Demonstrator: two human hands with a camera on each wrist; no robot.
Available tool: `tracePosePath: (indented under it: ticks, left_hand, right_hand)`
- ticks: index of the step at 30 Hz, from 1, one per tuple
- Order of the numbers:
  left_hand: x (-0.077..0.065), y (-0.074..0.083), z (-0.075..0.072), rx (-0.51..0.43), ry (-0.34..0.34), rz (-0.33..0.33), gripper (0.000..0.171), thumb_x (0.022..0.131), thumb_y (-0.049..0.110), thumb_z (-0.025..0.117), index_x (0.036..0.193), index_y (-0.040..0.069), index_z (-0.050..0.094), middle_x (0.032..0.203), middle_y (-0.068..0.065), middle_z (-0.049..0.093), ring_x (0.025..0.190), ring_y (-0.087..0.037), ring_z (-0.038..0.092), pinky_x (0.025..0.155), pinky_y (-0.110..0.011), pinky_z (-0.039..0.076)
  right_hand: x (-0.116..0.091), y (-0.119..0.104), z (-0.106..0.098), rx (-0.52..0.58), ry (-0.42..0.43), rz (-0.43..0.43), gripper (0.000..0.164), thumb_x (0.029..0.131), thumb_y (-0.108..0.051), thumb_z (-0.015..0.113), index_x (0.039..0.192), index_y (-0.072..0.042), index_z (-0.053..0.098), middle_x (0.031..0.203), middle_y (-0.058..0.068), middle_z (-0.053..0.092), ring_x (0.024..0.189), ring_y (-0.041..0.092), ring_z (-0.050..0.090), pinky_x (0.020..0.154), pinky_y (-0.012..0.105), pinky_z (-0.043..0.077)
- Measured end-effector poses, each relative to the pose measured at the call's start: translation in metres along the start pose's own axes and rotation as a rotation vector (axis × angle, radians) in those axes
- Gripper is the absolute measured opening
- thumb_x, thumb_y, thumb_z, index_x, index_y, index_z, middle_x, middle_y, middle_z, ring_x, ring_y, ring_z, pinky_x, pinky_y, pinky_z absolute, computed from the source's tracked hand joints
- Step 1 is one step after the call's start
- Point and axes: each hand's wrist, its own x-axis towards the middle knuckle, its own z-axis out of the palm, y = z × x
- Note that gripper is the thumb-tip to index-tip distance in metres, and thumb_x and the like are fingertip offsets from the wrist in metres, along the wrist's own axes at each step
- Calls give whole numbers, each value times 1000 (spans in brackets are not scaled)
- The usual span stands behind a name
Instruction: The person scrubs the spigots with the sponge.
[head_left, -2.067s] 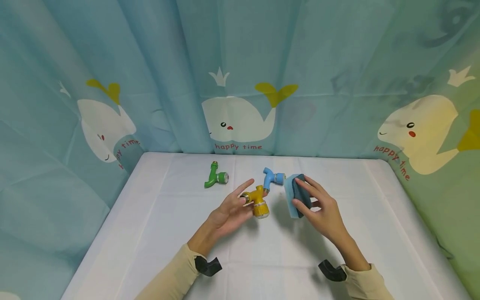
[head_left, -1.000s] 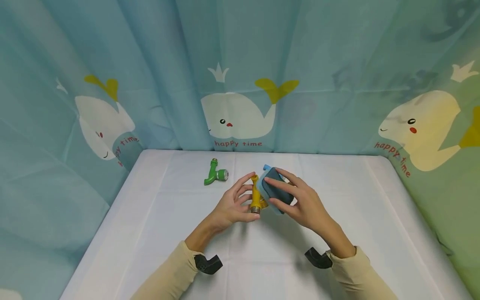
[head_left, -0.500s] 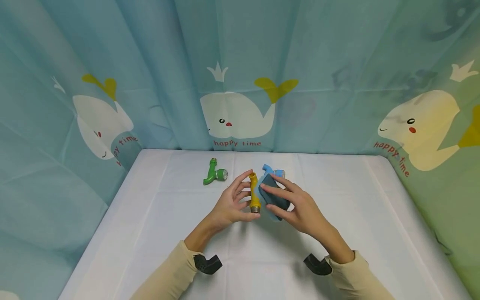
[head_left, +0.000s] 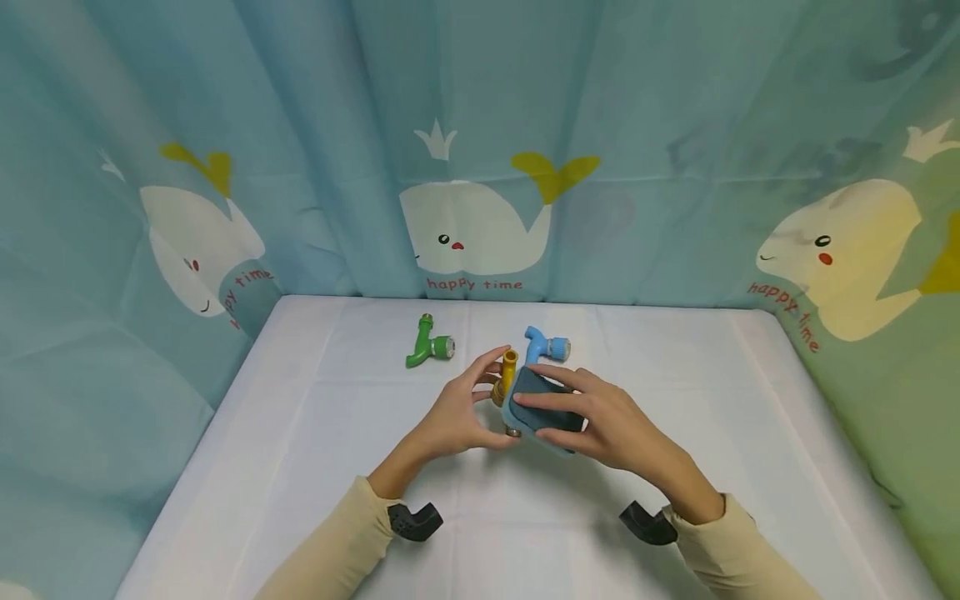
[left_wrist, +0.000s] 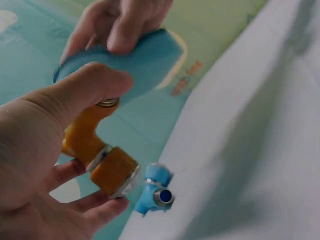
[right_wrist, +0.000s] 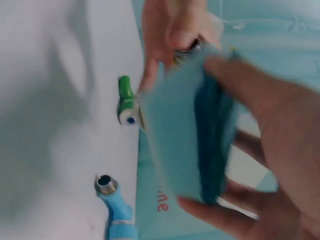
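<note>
In the head view my left hand (head_left: 453, 417) holds a yellow tap (head_left: 509, 367) over the table, its spout pointing up. The left wrist view shows the thumb pressed on the threaded metal end of that yellow tap (left_wrist: 82, 136), with fingertips near its ribbed knob. My right hand (head_left: 618, 421) grips a two-layer sponge (head_left: 542, 408), light blue on one side and dark blue on the other. The light side lies against the tap's body and hides part of it. In the right wrist view, thumb and fingers pinch the sponge (right_wrist: 172, 125) by its edges.
A green tap (head_left: 423, 343) lies at the back left of the white table (head_left: 337, 467). Just beyond the sponge lies a light blue tap (head_left: 537, 343), partly covered by it. A whale-printed curtain (head_left: 480, 100) surrounds the table's back and sides.
The sponge has come leftward onto the yellow tap, then slid down along it. My left hand has turned the tap; its knob end has swung from the right to the left.
</note>
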Motion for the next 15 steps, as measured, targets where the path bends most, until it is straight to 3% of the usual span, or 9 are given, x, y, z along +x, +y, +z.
tracePosePath:
  ticks: [4, 8, 11, 15]
  left_hand:
    - [-1, 5, -3, -50, -48, 2, 112, 71, 14, 94, 162, 21, 29, 141, -6, 52, 125, -21, 56, 105, -36, 51]
    - [-2, 9, -6, -124, -76, -61, 108, 74, 15, 92, 161, 25, 30, 144, -8, 49, 124, -22, 56, 104, -34, 50]
    - [-3, 9, -8, -135, -86, -102, 104, 76, 17, 91, 162, 21, 31, 145, -11, 49, 123, -24, 56, 104, -35, 51]
    - [-3, 10, -7, -115, -103, -110, 102, 77, 18, 90, 161, 12, 32, 142, -12, 52, 120, -25, 57, 103, -36, 51]
  right_hand:
    - [5, 2, 8, -181, 142, -12, 55, 83, -30, 87, 136, -32, 69, 150, 8, 54, 99, 27, 61, 60, 35, 57]
    - [8, 6, 15, -347, 252, -13, 60, 79, -27, 91, 135, -30, 70, 150, 9, 54, 87, 31, 57, 57, 40, 58]
    - [9, 6, 18, -384, 279, -37, 61, 78, -25, 91, 135, -30, 70, 151, 10, 53, 87, 33, 56, 59, 43, 59]
    - [12, 3, 21, -409, 265, -53, 61, 80, -25, 91, 136, -31, 69, 153, 8, 52, 87, 33, 56, 59, 41, 58]
